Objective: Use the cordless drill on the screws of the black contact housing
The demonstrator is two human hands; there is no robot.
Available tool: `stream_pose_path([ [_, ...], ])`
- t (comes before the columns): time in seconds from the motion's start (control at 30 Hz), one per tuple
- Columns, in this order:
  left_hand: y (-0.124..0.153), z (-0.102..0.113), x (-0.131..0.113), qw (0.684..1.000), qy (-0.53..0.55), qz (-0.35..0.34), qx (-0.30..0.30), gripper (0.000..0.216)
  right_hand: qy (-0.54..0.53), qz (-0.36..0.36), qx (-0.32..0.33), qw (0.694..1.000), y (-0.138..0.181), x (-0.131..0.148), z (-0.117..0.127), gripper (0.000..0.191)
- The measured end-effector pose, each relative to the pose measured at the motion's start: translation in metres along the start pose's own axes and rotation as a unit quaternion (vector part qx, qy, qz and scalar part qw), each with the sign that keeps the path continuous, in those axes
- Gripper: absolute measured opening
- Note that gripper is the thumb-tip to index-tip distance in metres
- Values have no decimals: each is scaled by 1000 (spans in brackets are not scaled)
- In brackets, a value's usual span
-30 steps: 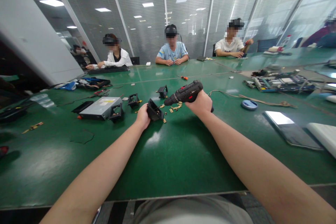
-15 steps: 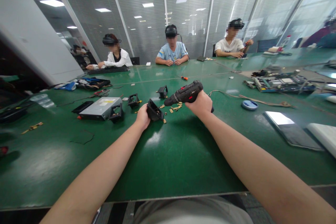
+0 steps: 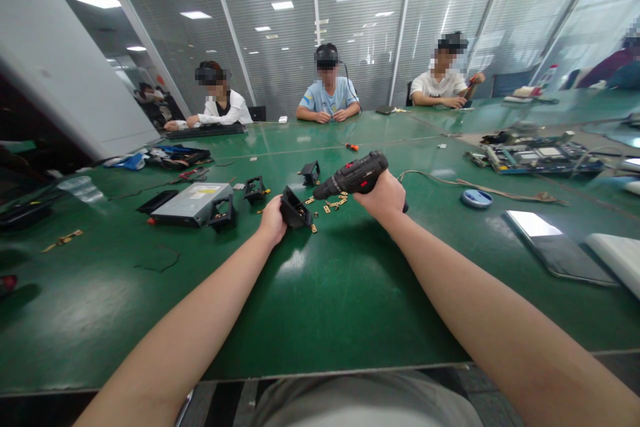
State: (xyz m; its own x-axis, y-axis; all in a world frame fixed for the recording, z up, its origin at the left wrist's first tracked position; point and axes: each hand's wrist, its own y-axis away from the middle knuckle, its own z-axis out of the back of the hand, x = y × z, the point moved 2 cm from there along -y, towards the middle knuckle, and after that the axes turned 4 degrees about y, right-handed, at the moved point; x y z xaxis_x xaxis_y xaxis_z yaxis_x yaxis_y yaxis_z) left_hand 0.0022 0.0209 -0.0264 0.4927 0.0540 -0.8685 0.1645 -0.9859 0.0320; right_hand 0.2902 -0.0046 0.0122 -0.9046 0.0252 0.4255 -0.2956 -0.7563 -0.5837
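My left hand [image 3: 273, 220] is closed on the left side of a black plastic housing [image 3: 296, 211], whose hollow side faces right. In my right hand [image 3: 384, 198] is a black cordless drill [image 3: 354, 174] with red marks, gripped by its handle. Its chuck points left and down at the housing's opening; whether the bit touches anything inside is too small to tell. Small brass-coloured plates [image 3: 327, 209] lie scattered on the green table between the housing and the drill. Similar black housings stand nearby: one behind [image 3: 310, 173] and two to the left, the nearer one [image 3: 221, 213] beside a metal drive.
The silver disc drive [image 3: 193, 203] lies left, with a plastic cup [image 3: 83, 190] beyond it. To the right are a blue round container [image 3: 476, 199], a phone-like slab [image 3: 560, 247], cables and circuit boards [image 3: 545, 155]. Several people sit along the table's far side.
Both hands, the drill and the housing stay almost in place. The view has shifted very slightly.
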Motion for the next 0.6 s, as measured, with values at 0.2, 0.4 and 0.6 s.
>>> stream_pose_path([
  [0.2,0,0,0,1000,-6,-2,-10,21,-2,3,-8,1000,0,-1,-2,61],
  [0.4,0,1,0,1000,-8,4,3,26,-3,1,-6,1000,0,-1,-1,61],
  [0.6,-1,1,0,1000,-4,-4,-10,18,-4,-1,3,1000,0,0,0,61],
])
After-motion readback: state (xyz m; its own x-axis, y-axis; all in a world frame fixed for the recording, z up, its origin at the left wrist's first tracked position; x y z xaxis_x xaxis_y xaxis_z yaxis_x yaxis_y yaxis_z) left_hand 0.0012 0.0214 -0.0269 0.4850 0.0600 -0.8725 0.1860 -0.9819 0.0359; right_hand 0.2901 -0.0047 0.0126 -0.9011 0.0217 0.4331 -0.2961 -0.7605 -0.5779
